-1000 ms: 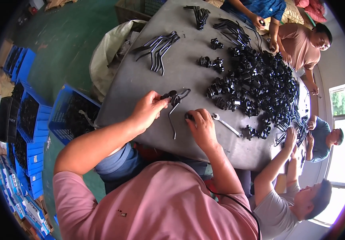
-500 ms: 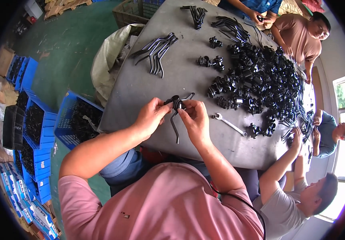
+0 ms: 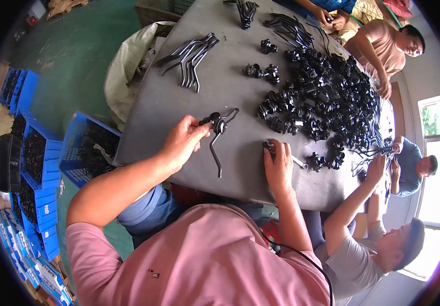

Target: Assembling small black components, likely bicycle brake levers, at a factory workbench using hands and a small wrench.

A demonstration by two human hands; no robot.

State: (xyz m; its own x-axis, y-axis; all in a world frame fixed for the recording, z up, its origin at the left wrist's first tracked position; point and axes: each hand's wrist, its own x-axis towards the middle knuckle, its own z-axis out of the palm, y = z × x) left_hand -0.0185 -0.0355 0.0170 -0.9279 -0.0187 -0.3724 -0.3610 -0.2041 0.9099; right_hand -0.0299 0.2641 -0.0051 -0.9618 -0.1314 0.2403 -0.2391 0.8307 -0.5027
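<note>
My left hand [image 3: 183, 140] pinches a black metal clamp [image 3: 218, 124] fitted with a bent black rod [image 3: 216, 155], held above the grey tabletop [image 3: 179, 115]. One bent end of the rod points up and away, the other down toward me. To its right, my right hand [image 3: 280, 166] is closed over a silver wrench [image 3: 300, 163] lying on the table. The wrench's ring end shows beyond my fingers; most of its shaft is hidden under them, and its other end is at my thumb and fingertips.
A big heap of black clamps [image 3: 327, 97] covers the table's right side. Bundles of bent rods [image 3: 192, 56] lie at the far left. A white sack [image 3: 123, 76] and a blue crate [image 3: 77, 148] stand along the left edge. Several co-workers sit around the far and right sides.
My right hand has let go of the clamp and moved right, onto the wrench. My left hand keeps the clamp and rod. The whole view has shifted slightly.
</note>
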